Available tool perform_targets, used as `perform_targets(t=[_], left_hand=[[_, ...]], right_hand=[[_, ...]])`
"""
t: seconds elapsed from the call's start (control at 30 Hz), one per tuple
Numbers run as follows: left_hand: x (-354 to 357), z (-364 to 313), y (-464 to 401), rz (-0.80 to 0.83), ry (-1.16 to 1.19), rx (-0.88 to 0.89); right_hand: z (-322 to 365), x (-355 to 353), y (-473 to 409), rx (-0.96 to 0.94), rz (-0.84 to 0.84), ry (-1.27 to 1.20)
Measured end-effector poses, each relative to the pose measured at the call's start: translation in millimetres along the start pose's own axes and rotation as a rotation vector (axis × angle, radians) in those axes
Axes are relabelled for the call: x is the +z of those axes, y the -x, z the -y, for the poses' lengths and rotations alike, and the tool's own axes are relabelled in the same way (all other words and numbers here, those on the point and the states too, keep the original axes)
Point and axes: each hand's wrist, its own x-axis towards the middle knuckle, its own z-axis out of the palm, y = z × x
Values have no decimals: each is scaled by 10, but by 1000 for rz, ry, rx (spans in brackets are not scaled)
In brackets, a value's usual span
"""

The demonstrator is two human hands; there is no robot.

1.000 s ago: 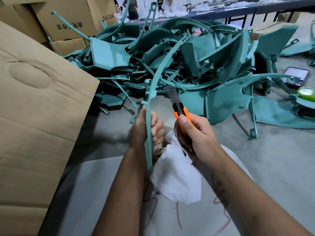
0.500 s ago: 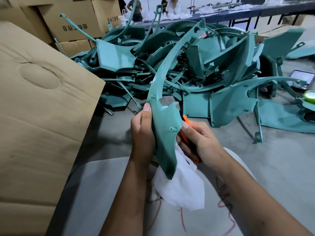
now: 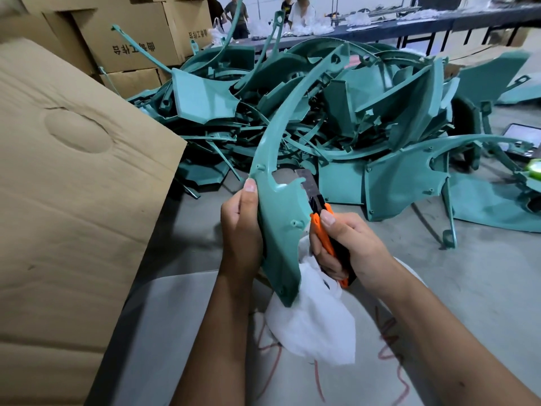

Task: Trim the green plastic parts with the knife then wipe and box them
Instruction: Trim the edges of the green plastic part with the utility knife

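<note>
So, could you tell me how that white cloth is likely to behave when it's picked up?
Probably floppy: the white cloth hangs in folds below the right hand. Likely light, since it dangles from those fingers alongside the knife. It would probably sag and crumple rather than hold shape.

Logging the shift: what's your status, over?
Left hand grips green part. Right hand grips knife, cloth. Blade at part's edge. Nothing blocking.

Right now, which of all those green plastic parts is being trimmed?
The long curved part gripped by the left hand, knife at its edge; the rest lie piled on the floor.
</note>
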Motion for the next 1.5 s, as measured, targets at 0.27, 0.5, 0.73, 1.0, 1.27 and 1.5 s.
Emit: perform_targets(t=[0.27,0.5,0.73,1.0,1.27,1.5], left_hand=[[12,22,4,30,6,3],[-79,62,-66,-39,-8,-18],[-61,123,-56,39,-4,-79],[-9,211,-66,161,79,-232],[34,148,-47,218,115,-250],[100,159,-41,157,153,-267]], right_hand=[[39,-2,6,31,-12,54],[38,-48,26,-16,-120,132],[16,61,24,-119,-256,305],[17,21,30,-223,-320,342],[14,9,13,-236,-370,460],[-2,64,25,-259,-368,396]])
